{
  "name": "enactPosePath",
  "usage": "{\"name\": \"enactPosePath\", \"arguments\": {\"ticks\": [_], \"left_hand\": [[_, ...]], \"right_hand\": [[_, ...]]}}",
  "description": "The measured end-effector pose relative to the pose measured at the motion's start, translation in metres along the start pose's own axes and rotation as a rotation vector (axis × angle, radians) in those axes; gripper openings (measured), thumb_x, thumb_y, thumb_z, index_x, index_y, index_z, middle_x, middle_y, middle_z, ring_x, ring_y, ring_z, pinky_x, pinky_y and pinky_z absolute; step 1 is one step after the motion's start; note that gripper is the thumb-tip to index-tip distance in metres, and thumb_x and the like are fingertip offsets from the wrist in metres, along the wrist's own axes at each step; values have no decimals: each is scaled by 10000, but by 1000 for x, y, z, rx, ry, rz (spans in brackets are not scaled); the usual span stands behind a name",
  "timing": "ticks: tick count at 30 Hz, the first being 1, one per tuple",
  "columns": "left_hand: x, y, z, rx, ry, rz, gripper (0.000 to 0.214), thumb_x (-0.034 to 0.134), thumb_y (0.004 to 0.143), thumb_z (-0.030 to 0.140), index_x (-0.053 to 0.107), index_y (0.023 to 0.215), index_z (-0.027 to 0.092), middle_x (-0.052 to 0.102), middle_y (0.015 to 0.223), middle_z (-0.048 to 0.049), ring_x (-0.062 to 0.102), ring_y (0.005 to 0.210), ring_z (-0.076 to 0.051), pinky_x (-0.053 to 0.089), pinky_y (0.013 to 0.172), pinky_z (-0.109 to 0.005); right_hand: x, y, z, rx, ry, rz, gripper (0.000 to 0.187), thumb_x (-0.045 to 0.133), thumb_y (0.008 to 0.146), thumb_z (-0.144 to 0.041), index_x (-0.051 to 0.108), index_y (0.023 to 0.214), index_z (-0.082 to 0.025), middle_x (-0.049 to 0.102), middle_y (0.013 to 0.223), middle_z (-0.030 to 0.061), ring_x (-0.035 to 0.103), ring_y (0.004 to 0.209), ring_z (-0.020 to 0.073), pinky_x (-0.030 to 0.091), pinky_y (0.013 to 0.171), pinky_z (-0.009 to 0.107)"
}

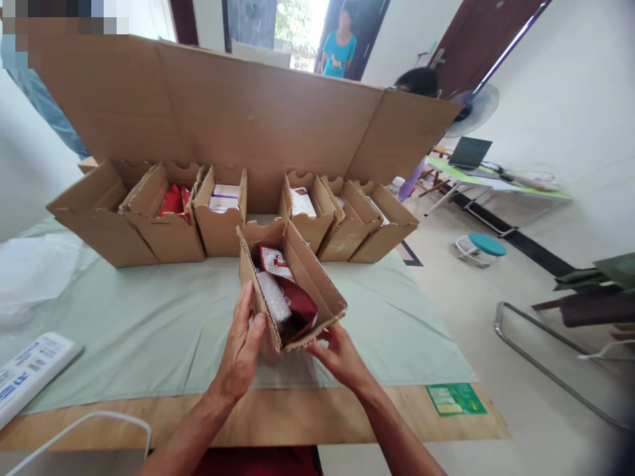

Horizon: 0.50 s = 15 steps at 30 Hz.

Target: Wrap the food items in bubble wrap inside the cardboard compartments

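An open-topped cardboard box (312, 277) is tilted towards me above the cloth-covered table, between my two hands. My left hand (241, 350) presses on its left side, thumb near the front edge. Beneath the near right corner, my right hand (338, 356) grips the box; some of its fingertips are hidden. Inside lie a red-and-white packet (276, 260), a dark red pouch (300, 304) and a clear bubble-wrapped item (274, 297). Behind it, a gap shows in the row of similar boxes.
Several cardboard boxes (173, 241) stand in a row before a tall cardboard panel (258, 119). Plastic film (40, 271) and a white printed carton (37, 370) lie left. A green card (456, 399) rests at the table's front right. A person (339, 49) stands beyond the panel.
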<state>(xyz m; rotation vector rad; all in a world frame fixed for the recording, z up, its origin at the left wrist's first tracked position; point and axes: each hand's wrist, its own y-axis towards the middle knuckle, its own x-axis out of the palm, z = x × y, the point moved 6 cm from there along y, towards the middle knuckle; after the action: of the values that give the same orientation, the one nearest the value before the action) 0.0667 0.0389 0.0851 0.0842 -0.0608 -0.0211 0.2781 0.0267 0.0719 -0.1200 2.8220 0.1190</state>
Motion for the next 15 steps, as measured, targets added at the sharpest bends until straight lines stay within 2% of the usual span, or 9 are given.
{"name": "enactPosePath", "arguments": {"ticks": [3,6,10,15], "left_hand": [[6,15,0,18,-59,6,686,478,1001,586,338,1611,305,270,1727,-27,205,1604,-266,175,1321,-457],[12,17,-5,9,-78,-15,675,494,999,573,337,1610,335,260,1730,-21,226,1598,-286,223,1306,-479],[14,22,-4,10,-56,-42,660,498,1004,552,336,1610,345,260,1729,-14,218,1601,-280,190,1314,-493],[8,44,5,38,-29,-18,639,494,1004,555,409,1581,294,330,1703,-32,236,1595,-269,158,1322,-465]], "right_hand": [[-6,27,4,-8,0,40,569,787,807,-598,630,1169,-188,742,1105,94,727,947,240,622,824,394],[-11,44,4,-20,-11,44,600,797,802,-581,605,1219,-194,733,1143,100,725,944,233,625,828,394],[-10,47,-2,-40,-9,71,517,781,829,-540,611,1189,-211,741,1109,88,733,924,229,632,814,384],[4,46,-5,-25,-31,165,468,759,838,-509,605,1150,-196,741,1058,90,738,859,227,636,743,362]]}}
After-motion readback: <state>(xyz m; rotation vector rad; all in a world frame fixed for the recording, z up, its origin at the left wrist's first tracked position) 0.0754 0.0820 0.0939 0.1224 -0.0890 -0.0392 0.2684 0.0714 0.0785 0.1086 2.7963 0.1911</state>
